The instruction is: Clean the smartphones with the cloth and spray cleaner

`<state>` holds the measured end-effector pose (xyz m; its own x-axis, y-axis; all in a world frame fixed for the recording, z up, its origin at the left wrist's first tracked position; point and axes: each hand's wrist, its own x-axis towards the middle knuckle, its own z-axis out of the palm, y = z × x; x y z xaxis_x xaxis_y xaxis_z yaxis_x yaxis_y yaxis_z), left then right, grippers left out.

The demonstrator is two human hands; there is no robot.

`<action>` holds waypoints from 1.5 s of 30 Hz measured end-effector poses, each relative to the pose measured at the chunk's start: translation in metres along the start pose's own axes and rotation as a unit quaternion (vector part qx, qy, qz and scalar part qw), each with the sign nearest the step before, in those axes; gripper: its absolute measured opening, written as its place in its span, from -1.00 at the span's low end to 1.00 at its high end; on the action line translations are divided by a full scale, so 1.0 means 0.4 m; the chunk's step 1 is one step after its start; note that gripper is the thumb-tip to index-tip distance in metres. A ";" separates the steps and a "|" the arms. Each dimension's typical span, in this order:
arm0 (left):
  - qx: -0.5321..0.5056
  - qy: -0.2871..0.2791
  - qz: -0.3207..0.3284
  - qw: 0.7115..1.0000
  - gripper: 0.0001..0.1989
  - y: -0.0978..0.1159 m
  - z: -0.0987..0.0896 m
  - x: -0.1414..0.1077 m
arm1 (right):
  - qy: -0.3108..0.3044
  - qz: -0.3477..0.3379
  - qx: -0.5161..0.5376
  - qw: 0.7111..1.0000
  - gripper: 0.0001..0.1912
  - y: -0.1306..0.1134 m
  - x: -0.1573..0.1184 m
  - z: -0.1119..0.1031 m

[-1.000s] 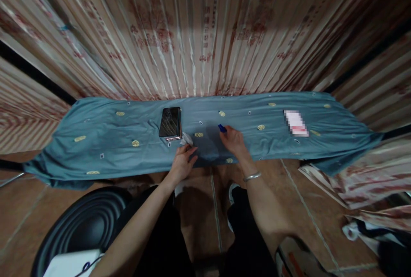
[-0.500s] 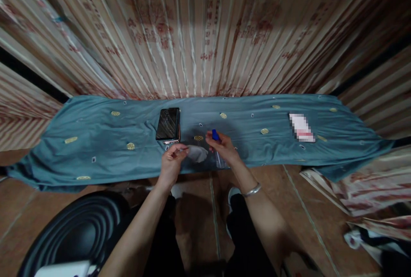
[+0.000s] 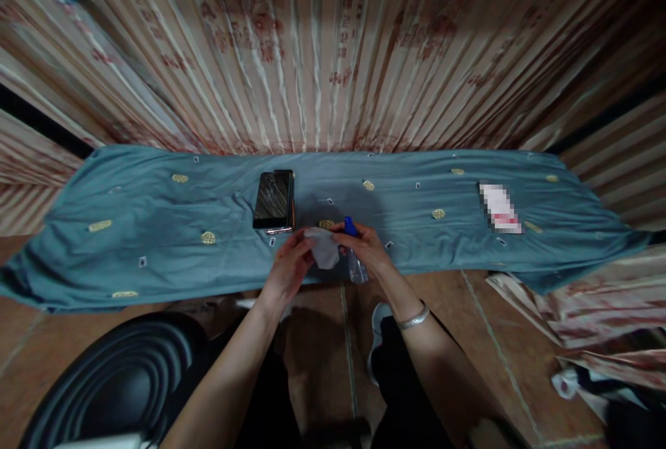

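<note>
A small pale grey cloth [image 3: 325,252] hangs between my two hands above the near edge of the table. My left hand [image 3: 291,261] is closed on its left side, thumb over it. My right hand [image 3: 367,244] is wrapped round a clear spray bottle [image 3: 357,270] with a blue spray head, which stands upright in the grip. The right fingertips reach the cloth's upper right edge; whether they pinch it I cannot tell. Just beyond my left hand lies a stack of phones [image 3: 273,200], the top one dark and glossy with reflected stripes.
A teal patterned cloth [image 3: 406,241] covers the long narrow table. On its right lies a white and pink item [image 3: 500,207], blurred out. A black ridged round stool [image 3: 117,379] stands at lower left. Striped curtains [image 3: 312,53] hang behind the table.
My hands have come closer together. The grey cloth has been spread out between them, and the right fingers now reach its edge. The spray bottle stays in my right hand.
</note>
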<state>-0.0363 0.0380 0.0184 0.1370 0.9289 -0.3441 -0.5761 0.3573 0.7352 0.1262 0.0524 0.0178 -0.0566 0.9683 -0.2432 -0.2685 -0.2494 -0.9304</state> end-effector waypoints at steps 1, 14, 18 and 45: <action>-0.003 -0.010 -0.021 1.000 -0.64 -0.007 0.004 0.001 | 0.004 -0.004 0.001 1.000 -0.64 0.000 0.000 0.004; 0.063 0.069 0.083 0.992 -0.70 -0.040 0.006 0.015 | 0.021 -0.026 0.029 0.999 -0.59 -0.026 -0.019 -0.019; 0.079 0.064 0.092 0.991 -0.71 -0.038 0.012 0.009 | -0.067 -0.024 0.061 0.996 -0.52 -0.034 -0.057 0.000; -0.034 0.046 -0.010 0.998 -0.90 -0.022 0.023 -0.003 | -0.055 -0.163 -0.358 0.918 -0.61 0.016 -0.059 0.035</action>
<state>-0.0240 0.0346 0.0178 0.0750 0.9078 -0.4128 -0.6272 0.3647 0.6882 0.1125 0.0282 0.0215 -0.1933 0.9785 0.0722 0.4097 0.1473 -0.9003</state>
